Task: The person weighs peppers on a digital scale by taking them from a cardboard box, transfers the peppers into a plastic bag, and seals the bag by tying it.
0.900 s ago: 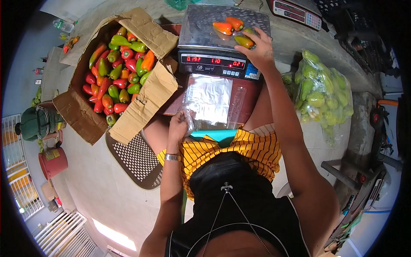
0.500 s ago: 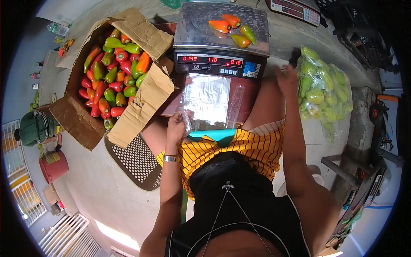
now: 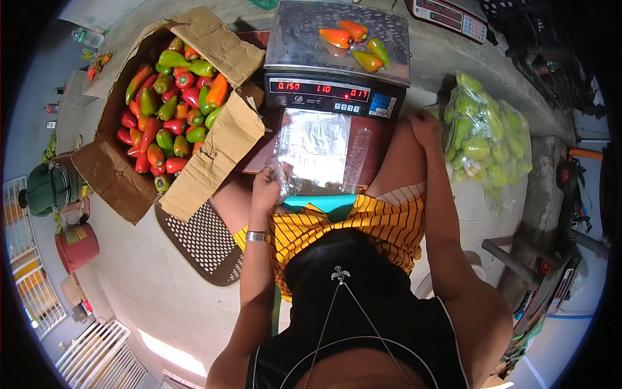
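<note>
My left hand is closed on the crumpled edge of a clear plastic bag. Beside it, a flat stack of clear plastic bags lies on the dark red surface between my legs. My right hand rests on my right knee, fingers lying over it and holding nothing visible. A digital scale stands just ahead, reading 0.150, 1.10 and 0.17. Two orange peppers and two greener peppers sit apart from both hands on its metal plate.
At left, an open cardboard box holds many red, orange and green peppers. A brown perforated basket is below it. To the right stands a clear bag of green vegetables. Another scale is at the upper right.
My right hand has come down and inward onto my knee from beside the bag of green vegetables. The scale reading went from 0.149 to 0.150. My left hand keeps its grip.
</note>
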Motion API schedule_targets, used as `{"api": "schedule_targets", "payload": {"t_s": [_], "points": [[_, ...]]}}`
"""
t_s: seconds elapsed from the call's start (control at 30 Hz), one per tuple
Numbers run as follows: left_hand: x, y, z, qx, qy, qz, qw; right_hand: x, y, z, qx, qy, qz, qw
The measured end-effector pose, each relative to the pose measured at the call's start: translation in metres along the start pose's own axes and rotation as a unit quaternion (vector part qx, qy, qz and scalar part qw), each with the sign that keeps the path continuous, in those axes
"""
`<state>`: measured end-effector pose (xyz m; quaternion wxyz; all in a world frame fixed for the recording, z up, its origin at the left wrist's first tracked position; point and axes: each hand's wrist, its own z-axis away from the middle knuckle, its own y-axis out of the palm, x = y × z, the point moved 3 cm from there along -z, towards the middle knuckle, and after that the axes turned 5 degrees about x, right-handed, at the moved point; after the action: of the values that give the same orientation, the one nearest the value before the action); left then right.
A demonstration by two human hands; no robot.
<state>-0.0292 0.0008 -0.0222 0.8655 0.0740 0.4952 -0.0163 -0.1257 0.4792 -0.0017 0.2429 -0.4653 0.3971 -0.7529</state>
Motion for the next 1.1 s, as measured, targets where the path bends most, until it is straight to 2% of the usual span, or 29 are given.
{"api": "schedule_targets", "payload": {"t_s": [0.03, 0.13, 0.23, 0.33, 0.43, 0.53, 0.63, 0.73, 0.87, 0.93, 1.0, 1.1], "points": [[-0.001, 0.000, 0.000, -0.004, -0.004, -0.021, 1.000, -0.002, 0.000, 0.002, 0.002, 0.007, -0.003, 1.000], [-0.003, 0.001, 0.000, 0.004, -0.013, -0.030, 0.999, 0.000, -0.001, 0.008, -0.074, -0.012, -0.017, 0.997], [-0.007, 0.002, 0.002, 0.008, -0.009, -0.018, 1.000, 0.033, -0.018, 0.034, -0.286, -0.181, 0.046, 0.940], [0.002, 0.001, -0.001, 0.002, 0.013, -0.004, 1.000, 0.081, -0.026, 0.062, -0.327, -0.338, 0.011, 0.883], [0.008, 0.000, -0.003, 0.003, 0.026, -0.004, 1.000, 0.096, -0.027, 0.062, -0.337, -0.354, -0.033, 0.872], [0.011, -0.002, -0.001, -0.006, 0.027, -0.030, 0.999, 0.134, -0.022, 0.073, -0.306, -0.380, -0.065, 0.870], [0.020, -0.007, -0.007, -0.002, 0.021, -0.046, 0.999, 0.170, -0.018, 0.071, -0.329, -0.386, -0.040, 0.861], [0.030, -0.008, -0.010, -0.007, 0.013, -0.074, 0.997, 0.182, -0.014, 0.054, -0.371, -0.270, 0.001, 0.888], [0.039, -0.012, -0.015, 0.002, 0.051, -0.084, 0.995, 0.192, -0.009, 0.036, -0.367, -0.304, 0.007, 0.879], [0.035, -0.010, -0.013, 0.003, 0.030, -0.078, 0.996, 0.197, -0.010, 0.034, -0.375, -0.335, 0.047, 0.863], [0.027, -0.007, -0.009, 0.002, 0.030, -0.088, 0.996, 0.197, -0.011, 0.027, -0.359, -0.330, 0.063, 0.871], [0.006, -0.002, 0.002, -0.004, 0.033, -0.148, 0.988, 0.204, -0.012, 0.030, -0.364, -0.340, 0.070, 0.864]]}}
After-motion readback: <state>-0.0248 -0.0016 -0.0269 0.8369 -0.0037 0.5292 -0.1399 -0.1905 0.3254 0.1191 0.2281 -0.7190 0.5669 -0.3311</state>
